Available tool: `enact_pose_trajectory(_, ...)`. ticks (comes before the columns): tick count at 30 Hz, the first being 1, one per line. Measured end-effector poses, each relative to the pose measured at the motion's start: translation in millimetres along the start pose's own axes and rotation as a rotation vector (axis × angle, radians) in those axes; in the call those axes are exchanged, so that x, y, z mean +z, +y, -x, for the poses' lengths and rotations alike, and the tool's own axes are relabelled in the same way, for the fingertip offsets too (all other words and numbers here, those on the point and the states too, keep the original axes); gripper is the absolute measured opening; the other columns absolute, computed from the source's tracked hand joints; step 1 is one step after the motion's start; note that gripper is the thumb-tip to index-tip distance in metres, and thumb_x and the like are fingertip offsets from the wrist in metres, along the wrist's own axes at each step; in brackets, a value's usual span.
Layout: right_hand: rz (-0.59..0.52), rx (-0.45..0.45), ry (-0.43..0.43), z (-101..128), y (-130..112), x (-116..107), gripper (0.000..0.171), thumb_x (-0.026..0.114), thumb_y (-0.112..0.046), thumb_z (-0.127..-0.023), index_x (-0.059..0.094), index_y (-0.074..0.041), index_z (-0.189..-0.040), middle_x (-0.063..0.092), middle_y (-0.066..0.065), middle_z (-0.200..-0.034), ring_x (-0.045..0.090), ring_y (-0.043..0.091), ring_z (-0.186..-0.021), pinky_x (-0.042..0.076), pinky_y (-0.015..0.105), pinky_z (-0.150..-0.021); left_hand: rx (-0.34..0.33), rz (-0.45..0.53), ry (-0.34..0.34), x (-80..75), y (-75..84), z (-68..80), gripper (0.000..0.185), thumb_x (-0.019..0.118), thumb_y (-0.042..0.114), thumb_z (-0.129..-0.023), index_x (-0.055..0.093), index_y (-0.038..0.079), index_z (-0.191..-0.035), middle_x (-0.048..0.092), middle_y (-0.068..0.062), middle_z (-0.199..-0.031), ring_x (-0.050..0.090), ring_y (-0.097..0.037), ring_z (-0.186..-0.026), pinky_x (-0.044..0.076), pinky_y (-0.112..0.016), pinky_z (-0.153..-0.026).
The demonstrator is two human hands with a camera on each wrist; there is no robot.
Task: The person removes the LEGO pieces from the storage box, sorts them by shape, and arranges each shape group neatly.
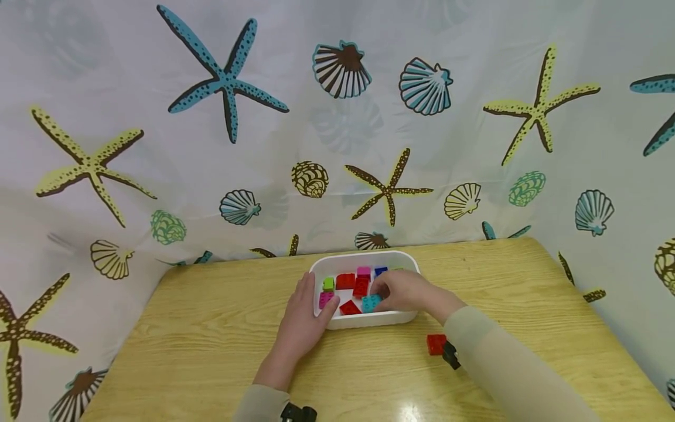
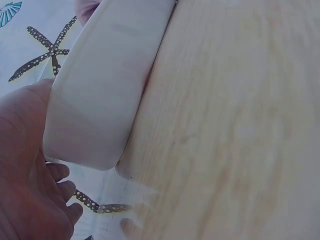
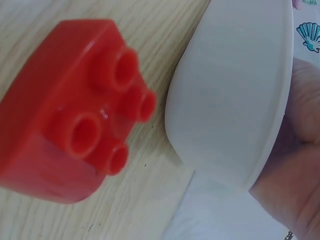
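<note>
**Hands at the tub of bricks**

Sleeves lie nearest us. Our left hand [image 1: 302,316] clasps the tub [image 1: 364,320] at its left wall, likely to steady it. Bricks of several colours fill it. Our right hand [image 1: 402,291] curls on a cyan brick [image 1: 370,303] inside. Rightward, a red brick [image 1: 436,344] sits on the table [image 1: 211,346].

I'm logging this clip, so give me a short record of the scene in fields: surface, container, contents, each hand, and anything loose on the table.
surface: wooden table
container: white tub, near the table's far edge
contents: red, pink, green, blue and cyan blocks
left hand: holds the tub's left wall, fingers over the rim
right hand: reaches into the tub, at the cyan block; grip unclear
loose: red block on the table, outside the tub, by the right sleeve
backdrop: starfish and shell curtain
</note>
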State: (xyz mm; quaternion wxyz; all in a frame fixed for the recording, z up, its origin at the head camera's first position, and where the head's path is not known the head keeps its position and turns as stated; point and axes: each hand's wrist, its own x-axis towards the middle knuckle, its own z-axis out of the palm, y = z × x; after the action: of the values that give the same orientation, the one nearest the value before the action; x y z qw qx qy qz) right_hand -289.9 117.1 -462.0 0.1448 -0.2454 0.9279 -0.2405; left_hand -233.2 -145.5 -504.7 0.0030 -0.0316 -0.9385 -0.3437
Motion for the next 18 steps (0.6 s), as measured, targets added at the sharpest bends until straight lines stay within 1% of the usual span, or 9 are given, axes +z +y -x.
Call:
enact_pose_trajectory(4,-0.032,-0.027,0.035,3.2,-1.9,-1.9,0.017,0.091,-0.019,-0.095,0.082,-0.018,-0.11,0.074,-0.009,-0.099,0.064,0.014,-0.094,0.059,0.037,-0.094,0.004,-0.005,-0.001,-0.5,-0.5,-0.7,0.1,0.068,0.053,-0.107,0.012,0.011,-0.178,0.012,-0.013,-0.185,0.013,-0.042,-0.169,0.028,-0.07,-0.127)
enact_pose_trajectory(9,-0.066,-0.043,0.077,8.8,-5.6,-6.3,0.023,0.091,-0.021,-0.094,0.082,-0.016,-0.115,0.074,-0.008,-0.102,0.066,0.017,-0.1,0.059,0.037,-0.097,0.008,-0.008,-0.001,-0.8,-0.6,-1.1,0.1,0.067,0.054,-0.107,0.012,0.011,-0.178,0.012,-0.013,-0.185,0.013,-0.042,-0.169,0.027,-0.069,-0.127)
enact_pose_trajectory(13,-0.073,-0.068,0.103,13.4,-6.1,-9.7,0.026,0.091,-0.02,-0.095,0.082,-0.013,-0.118,0.076,-0.007,-0.106,0.07,0.018,-0.105,0.061,0.039,-0.1,0.009,-0.003,-0.002,-1.0,-0.4,-0.7,0.099,0.067,0.053,-0.107,0.012,0.01,-0.178,0.012,-0.013,-0.185,0.013,-0.042,-0.169,0.027,-0.068,-0.128)
enact_pose_trajectory(18,-0.079,-0.093,0.125,18.2,-4.4,-11.6,0.025,0.088,-0.02,-0.097,0.081,-0.011,-0.119,0.076,-0.006,-0.109,0.072,0.02,-0.107,0.061,0.041,-0.101,0.009,0.001,-0.005,-0.3,0.3,0.1,0.097,0.065,0.055,-0.108,0.013,0.01,-0.178,0.013,-0.013,-0.185,0.013,-0.041,-0.169,0.027,-0.067,-0.128)
